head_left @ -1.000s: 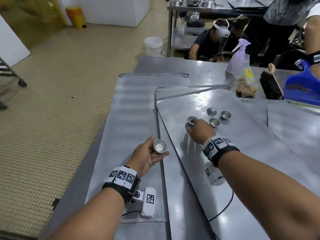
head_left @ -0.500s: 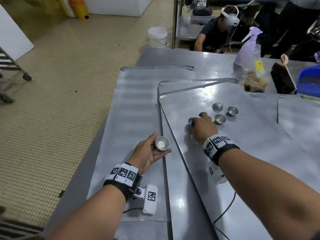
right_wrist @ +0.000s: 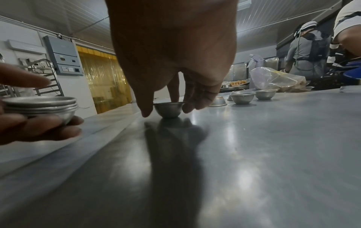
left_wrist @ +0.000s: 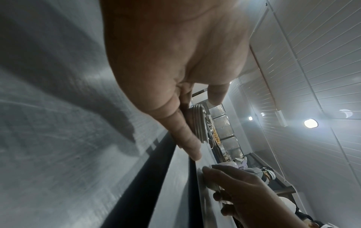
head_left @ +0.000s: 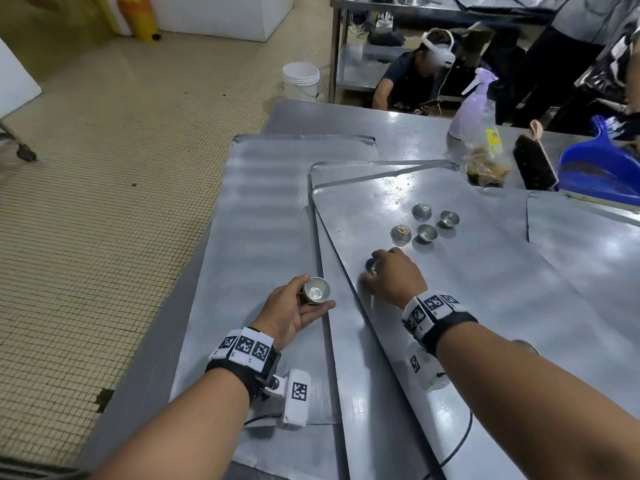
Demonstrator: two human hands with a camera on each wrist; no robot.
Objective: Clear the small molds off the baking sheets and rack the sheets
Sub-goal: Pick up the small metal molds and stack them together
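Note:
My left hand (head_left: pixel 313 299) lies palm up over the left baking sheet (head_left: pixel 259 220) and holds a small stack of nested metal molds (head_left: pixel 316 290); the stack (left_wrist: pixel 196 121) (right_wrist: pixel 39 106) also shows in both wrist views. My right hand (head_left: pixel 372 270) rests on the top baking sheet (head_left: pixel 485 306). Its thumb and fingers pinch a single upright mold (head_left: pixel 370 266) (right_wrist: pixel 168 109) that stands on the sheet. Beyond it sit several loose molds: two upside down (head_left: pixel 401 234) (head_left: pixel 421 211) and two upright (head_left: pixel 427 233) (head_left: pixel 449 219). Another sheet (head_left: pixel 332 358) lies under the top one.
A spray bottle (head_left: pixel 474 109), a plastic bag of crumbs (head_left: pixel 486 168), a brush (head_left: pixel 533 164) and a blue dustpan (head_left: pixel 602 171) stand along the table's far right. A person with a headset (head_left: pixel 415 77) sits behind the table by a white bucket (head_left: pixel 300 79). A rack (right_wrist: pixel 45 77) stands at the left.
My right hand has drawn back from the cluster toward me with one mold in its fingers. An upside-down mold that it hid now shows. The left hand has stayed put with its stack.

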